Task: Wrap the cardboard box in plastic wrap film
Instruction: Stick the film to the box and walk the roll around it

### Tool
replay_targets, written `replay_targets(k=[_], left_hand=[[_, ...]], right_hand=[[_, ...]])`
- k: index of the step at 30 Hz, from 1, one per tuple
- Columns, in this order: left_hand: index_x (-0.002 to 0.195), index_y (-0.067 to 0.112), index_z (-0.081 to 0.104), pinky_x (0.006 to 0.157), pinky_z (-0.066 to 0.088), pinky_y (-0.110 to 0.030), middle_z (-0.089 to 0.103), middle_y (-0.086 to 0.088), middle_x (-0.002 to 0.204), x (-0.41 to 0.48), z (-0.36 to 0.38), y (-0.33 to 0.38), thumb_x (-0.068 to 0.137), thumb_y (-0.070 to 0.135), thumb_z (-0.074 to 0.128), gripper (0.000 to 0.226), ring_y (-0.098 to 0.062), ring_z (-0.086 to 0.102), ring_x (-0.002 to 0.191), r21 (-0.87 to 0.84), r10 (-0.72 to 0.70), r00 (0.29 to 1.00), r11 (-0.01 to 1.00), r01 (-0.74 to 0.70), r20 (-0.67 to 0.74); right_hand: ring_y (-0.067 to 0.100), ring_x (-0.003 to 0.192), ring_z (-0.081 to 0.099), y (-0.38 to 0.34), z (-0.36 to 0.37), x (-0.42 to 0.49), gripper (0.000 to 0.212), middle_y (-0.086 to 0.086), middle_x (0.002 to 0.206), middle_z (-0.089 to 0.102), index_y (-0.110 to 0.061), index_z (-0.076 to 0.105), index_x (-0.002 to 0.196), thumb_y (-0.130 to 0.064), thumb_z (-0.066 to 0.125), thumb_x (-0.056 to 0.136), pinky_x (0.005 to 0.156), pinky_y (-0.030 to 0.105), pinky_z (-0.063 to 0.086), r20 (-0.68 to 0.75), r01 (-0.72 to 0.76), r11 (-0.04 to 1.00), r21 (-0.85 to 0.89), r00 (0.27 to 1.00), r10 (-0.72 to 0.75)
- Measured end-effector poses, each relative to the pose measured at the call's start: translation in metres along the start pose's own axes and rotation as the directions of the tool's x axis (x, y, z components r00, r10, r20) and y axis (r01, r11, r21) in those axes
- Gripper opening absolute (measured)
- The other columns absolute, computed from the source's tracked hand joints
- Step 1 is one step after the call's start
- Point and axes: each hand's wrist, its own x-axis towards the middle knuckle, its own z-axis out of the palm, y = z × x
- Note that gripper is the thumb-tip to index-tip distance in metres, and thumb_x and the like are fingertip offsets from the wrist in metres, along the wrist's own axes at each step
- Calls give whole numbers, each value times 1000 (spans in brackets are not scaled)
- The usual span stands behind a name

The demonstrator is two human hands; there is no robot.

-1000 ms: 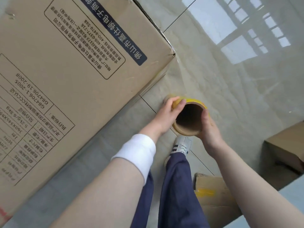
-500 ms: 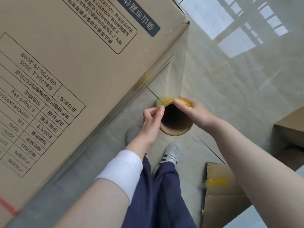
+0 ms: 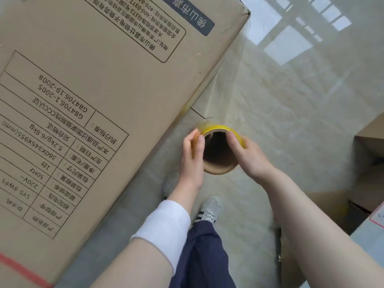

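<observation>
A tall brown cardboard box point(image 3: 99, 96) with black printed text fills the left half of the view. Beside its right corner I hold a roll of plastic wrap film point(image 3: 220, 161), seen end-on: a cardboard core with a yellow rim. My left hand point(image 3: 192, 156) grips the roll's left side, thumb on the rim. My right hand point(image 3: 247, 154) grips its right side, with the thumb hooked into the core. A clear sheet of film point(image 3: 230, 84) stretches from the roll up to the box's far right corner.
Glossy grey floor tiles point(image 3: 301, 100) lie to the right, reflecting a window. Open cardboard boxes point(image 3: 369, 163) stand at the right edge, another low one point(image 3: 291, 260) by my right forearm. My legs and sneakers point(image 3: 208, 208) are below the roll.
The view and roll have shifted along the box's side, so more of the box face shows. My right hand moved from the roll's rim edge to hooking its thumb inside; the left hand regripped.
</observation>
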Motion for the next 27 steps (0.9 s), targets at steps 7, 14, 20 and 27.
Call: replay_targets(k=[7,14,20,27], left_hand=[[131,15,30,99,31,-18,35,-6,142,-31,-33,-37,80,65,43,73,-12,40,122,97,-131,991,987,130,4],[145,32,23,113,19,-29,27,6,151,39,-60,11,56,91,36,108,-7,25,137,494,-94,850,844,-208,519],[135,26,43,104,31,-13,46,3,140,14,-64,-7,79,67,42,70,-5,42,124,417,-59,913,900,-126,403],[131,11,41,90,32,-11,46,-5,137,-66,-83,-60,100,35,29,41,-11,43,121,262,14,996,965,8,-85]], right_hand=[[16,93,59,-2,27,0,40,0,98,65,-17,65,107,-50,55,87,82,29,46,190,45,994,-100,981,-25],[5,126,46,28,43,-9,73,-9,136,53,-22,54,130,-73,41,80,107,25,34,110,7,973,232,993,-34],[14,111,59,51,103,-41,54,-5,113,66,-38,62,93,-80,34,76,94,35,48,-191,-53,835,548,964,187],[15,93,59,28,84,-49,45,3,99,65,-12,64,103,-51,43,93,78,17,45,198,-4,998,67,980,-9]])
